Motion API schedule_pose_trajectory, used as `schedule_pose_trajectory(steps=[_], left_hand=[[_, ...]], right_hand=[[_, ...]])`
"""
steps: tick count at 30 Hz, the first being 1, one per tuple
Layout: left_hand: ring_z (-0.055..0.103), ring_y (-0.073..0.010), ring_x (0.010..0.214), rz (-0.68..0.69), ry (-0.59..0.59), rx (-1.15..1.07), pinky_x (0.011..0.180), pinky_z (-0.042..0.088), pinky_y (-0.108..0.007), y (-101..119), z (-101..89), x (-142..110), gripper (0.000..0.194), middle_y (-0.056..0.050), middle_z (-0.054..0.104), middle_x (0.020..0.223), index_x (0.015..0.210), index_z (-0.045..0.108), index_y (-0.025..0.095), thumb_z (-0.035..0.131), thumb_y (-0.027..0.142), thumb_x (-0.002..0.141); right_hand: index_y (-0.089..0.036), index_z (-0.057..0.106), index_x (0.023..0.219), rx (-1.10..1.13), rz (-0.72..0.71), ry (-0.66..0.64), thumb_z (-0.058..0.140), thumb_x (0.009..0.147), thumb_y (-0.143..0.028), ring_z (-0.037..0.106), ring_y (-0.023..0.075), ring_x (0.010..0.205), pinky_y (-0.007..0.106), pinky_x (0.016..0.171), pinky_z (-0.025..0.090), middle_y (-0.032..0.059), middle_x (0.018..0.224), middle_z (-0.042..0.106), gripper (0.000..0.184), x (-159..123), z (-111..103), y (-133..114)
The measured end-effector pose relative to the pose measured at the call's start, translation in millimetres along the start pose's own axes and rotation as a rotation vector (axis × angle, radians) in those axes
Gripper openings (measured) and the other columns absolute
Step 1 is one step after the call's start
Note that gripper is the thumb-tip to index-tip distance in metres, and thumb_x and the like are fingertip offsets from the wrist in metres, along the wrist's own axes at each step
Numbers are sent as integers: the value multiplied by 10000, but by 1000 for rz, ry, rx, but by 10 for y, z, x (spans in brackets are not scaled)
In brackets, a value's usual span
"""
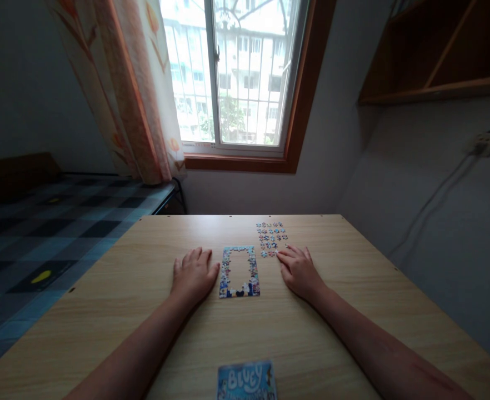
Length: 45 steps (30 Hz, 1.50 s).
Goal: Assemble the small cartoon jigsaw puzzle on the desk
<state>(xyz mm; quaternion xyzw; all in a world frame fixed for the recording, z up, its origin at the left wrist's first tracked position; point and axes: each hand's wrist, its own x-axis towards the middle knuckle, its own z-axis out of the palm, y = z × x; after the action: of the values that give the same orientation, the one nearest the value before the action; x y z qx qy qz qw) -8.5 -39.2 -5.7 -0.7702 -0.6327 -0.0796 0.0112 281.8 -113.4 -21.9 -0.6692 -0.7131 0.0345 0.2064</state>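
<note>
A small jigsaw frame (240, 271), only its border assembled, lies on the wooden table (353, 311) between my hands. My left hand (193, 274) rests flat just left of the frame, fingers stretched out, holding nothing. My right hand (298, 269) lies palm down to the right of the frame, fingers extended, its fingertips touching the nearest of several loose puzzle pieces (271, 238) laid out in rows behind it.
A blue puzzle box or card marked "Bluey" (246, 381) sits at the table's near edge. A bed with a checked cover (40, 233) stands to the left, a window and curtain behind, a wall and wooden shelf (436, 61) to the right.
</note>
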Motion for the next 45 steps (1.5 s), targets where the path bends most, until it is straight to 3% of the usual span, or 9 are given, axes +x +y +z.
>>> schedule_pose_trajectory(steps=[24, 32, 45], left_hand=[[378, -318, 1453, 1, 2, -15, 1195, 241, -578, -13, 36, 12, 531, -129, 471, 1562, 1406, 565, 226, 384, 472, 972], [381, -344, 1440, 13, -1, -29, 1183, 261, -594, 19, 21, 15, 522, -131, 479, 1550, 1383, 577, 223, 394, 481, 967], [424, -347, 1391, 28, 18, -56, 1159, 275, -594, 46, 17, 33, 519, -150, 517, 1501, 1337, 602, 222, 397, 508, 956]], right_hand=[[-227, 683, 1299, 12, -9, 26, 469, 933, -186, 426, 314, 1420, 676, 1207, 128, 81, 1404, 642, 426, -3, 15, 18], [-209, 650, 1338, 43, 59, 136, 479, 890, -179, 374, 315, 1456, 630, 1211, 177, 94, 1455, 595, 480, 46, 60, 145], [-191, 698, 1091, 87, 136, 270, 472, 846, -122, 412, 303, 1431, 543, 1197, 228, 99, 1385, 638, 341, 77, 122, 221]])
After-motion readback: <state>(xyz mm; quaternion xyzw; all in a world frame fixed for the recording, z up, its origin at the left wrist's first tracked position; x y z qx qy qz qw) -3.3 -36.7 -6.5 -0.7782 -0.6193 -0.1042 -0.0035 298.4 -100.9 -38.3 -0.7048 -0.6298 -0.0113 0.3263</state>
